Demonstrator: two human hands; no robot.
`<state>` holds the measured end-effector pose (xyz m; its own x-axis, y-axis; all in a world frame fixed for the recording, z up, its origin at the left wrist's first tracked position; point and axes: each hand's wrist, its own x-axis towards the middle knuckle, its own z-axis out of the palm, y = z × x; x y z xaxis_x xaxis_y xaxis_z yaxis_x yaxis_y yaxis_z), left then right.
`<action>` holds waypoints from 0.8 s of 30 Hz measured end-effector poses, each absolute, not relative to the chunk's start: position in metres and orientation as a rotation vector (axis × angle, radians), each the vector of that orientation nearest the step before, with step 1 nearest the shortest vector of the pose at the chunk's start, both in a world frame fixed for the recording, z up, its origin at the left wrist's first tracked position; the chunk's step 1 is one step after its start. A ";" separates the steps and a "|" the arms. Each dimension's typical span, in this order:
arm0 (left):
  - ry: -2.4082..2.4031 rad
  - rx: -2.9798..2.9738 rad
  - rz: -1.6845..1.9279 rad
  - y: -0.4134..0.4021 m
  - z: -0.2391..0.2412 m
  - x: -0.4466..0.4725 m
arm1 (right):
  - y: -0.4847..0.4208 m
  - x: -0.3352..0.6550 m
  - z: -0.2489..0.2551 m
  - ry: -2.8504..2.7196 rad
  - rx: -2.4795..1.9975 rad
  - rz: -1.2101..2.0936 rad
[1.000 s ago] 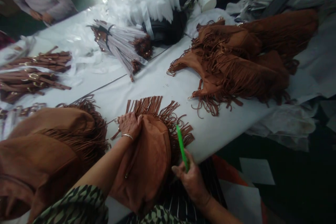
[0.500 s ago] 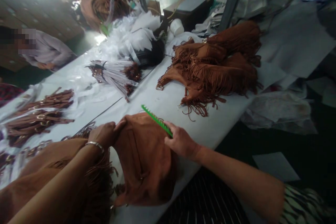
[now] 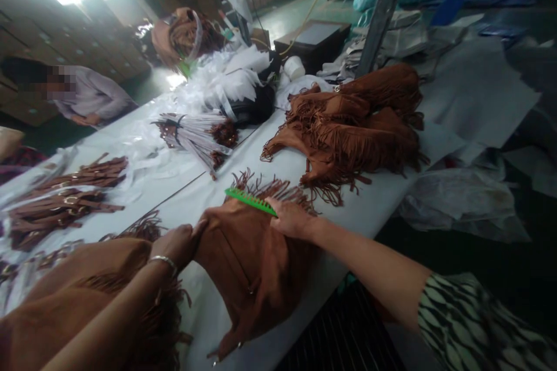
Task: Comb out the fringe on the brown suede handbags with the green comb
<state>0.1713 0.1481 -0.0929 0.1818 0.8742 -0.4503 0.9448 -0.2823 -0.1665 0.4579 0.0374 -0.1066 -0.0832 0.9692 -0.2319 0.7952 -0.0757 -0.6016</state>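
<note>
A brown fringed bag (image 3: 243, 249) lies on the white table in front of me, its fringe strands spread out along the far edge. My left hand (image 3: 178, 243), with a silver bracelet at the wrist, is closed on the bag's left corner. In my right hand (image 3: 289, 217) is a green comb (image 3: 250, 201), its teeth at the base of the fringe; the hand rests over the bag's right side. Under my left forearm sits a second brown fringed bag (image 3: 82, 284), partly hidden.
More brown fringed bags (image 3: 357, 119) are piled at the back right. Bundled straps (image 3: 191, 133) lie farther off, with brown buckled straps (image 3: 65, 203) at the left. Clear plastic and a black bundle (image 3: 250, 104) stand behind. A person (image 3: 93, 93) is across the table.
The comb has tilted flatter and shifted slightly left, onto the fringe. The fringe now shows spread beyond the bag's far edge. My left hand keeps its hold on the corner.
</note>
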 end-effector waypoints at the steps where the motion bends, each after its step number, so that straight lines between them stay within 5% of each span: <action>1: 1.778 2.206 -0.785 0.136 -0.111 0.166 | 0.032 0.452 -0.126 -1.921 -1.939 0.954; 4: 1.827 2.210 -0.856 0.107 -0.144 0.157 | 0.017 0.439 -0.162 -1.883 -1.982 1.005; 9: 1.912 2.649 -0.122 0.096 -0.146 0.197 | 0.019 0.447 -0.161 -1.833 -2.003 0.927; 16: 1.969 2.211 0.412 0.102 -0.207 0.293 | 0.031 0.452 -0.181 -1.985 -2.152 1.005; 24: 1.814 2.360 0.554 0.091 -0.252 0.282 | 0.069 0.477 -0.203 -1.968 -2.357 0.860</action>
